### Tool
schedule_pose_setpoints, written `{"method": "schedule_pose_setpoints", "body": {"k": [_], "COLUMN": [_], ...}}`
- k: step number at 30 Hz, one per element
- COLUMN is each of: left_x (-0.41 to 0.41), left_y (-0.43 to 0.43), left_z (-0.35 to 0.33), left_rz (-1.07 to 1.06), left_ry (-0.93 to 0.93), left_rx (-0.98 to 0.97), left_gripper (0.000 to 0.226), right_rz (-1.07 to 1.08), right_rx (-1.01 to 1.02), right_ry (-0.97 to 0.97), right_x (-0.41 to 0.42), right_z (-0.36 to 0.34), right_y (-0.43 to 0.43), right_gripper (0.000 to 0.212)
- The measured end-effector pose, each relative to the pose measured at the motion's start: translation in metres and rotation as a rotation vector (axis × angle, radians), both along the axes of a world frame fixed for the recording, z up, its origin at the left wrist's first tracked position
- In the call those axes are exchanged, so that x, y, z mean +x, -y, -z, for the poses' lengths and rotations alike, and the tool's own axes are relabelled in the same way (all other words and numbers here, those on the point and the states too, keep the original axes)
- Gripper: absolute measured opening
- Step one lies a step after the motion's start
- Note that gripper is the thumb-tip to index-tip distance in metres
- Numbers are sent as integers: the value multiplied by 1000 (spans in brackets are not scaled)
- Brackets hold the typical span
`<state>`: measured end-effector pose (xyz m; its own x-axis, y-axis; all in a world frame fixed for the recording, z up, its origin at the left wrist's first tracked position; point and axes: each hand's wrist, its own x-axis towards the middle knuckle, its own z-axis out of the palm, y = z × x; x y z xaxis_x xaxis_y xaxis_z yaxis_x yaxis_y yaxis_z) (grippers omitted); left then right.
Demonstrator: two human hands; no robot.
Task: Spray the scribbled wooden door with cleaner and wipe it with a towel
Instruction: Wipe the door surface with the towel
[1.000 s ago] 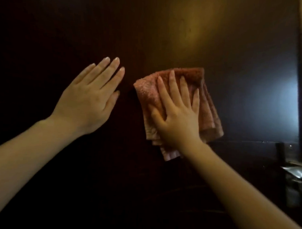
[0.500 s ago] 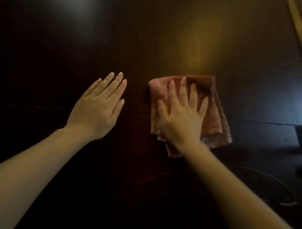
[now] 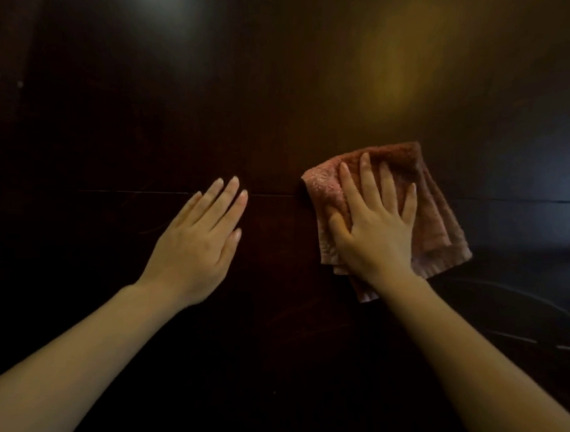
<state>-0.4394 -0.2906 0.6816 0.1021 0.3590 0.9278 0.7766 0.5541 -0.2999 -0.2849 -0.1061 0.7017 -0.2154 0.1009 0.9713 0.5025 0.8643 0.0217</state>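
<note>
**Towel flat on the door, mid-wipe**

The right hand [image 3: 375,225] lies spread, fingers straight, pressing a folded pink towel [image 3: 438,221] against the dark wooden door [image 3: 152,98]. The left hand [image 3: 197,242] rests flat beside it, fingers together, holding nothing. Faint curved scribbles [image 3: 500,297] show at lower right. I'd judge the loose folds could slip from under the palm, or the dim light could hide missed marks.

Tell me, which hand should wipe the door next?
Right. The right hand presses the folded pinkish-brown terry towel flat against the dark wooden door. The left hand, beside it, has straight fingers and holds no cloth.
</note>
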Motion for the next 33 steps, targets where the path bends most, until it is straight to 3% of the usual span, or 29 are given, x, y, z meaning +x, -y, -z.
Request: {"method": "schedule_pose_setpoints", "body": {"k": [4, 8, 12, 21, 27, 33], "left_x": [-8, -44, -70, -86, -92, -96], "left_y": [11, 60, 90, 91, 94, 100], "left_z": [17, 10, 21, 56, 59, 66], "left_rz": [-8, -74, -138, 69, 62, 20], "left_ry": [-13, 87, 103, 387, 374, 377], "left_rx": [-65, 85, 48, 620, 560, 461], "left_gripper": [49, 52, 55, 64, 60, 66], "right_rz": [5, -5, -22, -68, -89, -361], "right_rx": [-61, -143, -155, 349, 367, 710], "right_ry": [-15, -13, -53, 168, 153, 323], "right_x": [-1, -8, -31, -120, -136, -150], "right_z": [2, -1, -6, -24, -40, 19], "right_y": [6, 18, 51, 143, 162, 148], "right_gripper": [69, 67, 67, 68, 60, 56]}}
